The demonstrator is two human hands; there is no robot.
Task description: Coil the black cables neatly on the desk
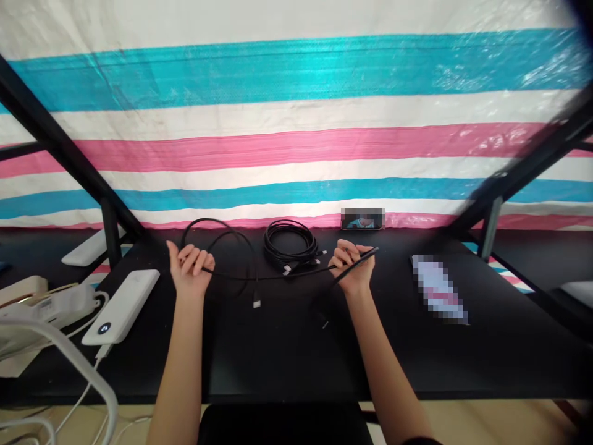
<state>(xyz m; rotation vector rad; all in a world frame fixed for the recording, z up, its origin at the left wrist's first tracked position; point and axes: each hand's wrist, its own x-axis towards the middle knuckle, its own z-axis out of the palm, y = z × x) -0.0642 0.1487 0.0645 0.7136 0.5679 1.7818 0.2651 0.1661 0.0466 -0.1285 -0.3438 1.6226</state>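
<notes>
- Landmark: coiled bundle of black cables (pixel 290 244), lying on the black tabletop (pixel 463 352) straight ahead of you, towards its far edge.
- Your left hand (pixel 189 269): just left of the coil and slightly nearer you. The fingers are curled into a loose fist, closed around the thin black cable (pixel 259 278).
- Your right hand (pixel 349 266): just right of the coil. The fingers are closed in a pinch on the same cable, and a short length pokes out past the hand, away from the coil.
- Thin black cable: stretched between your two hands, passing in front of the coil and just above the tabletop. A loop arches up behind your left hand, and a white-tipped plug (pixel 256 303) hangs down in front of the coil, to its left.
- White slab-shaped power bank (pixel 123 306): well left of the coil, flat on the tabletop, beyond your left hand.
- Dark phone (pixel 362 219): behind and to the right of the coil, propped on its long edge against the pink, teal and white striped plastic sheet (pixel 296 123).
</notes>
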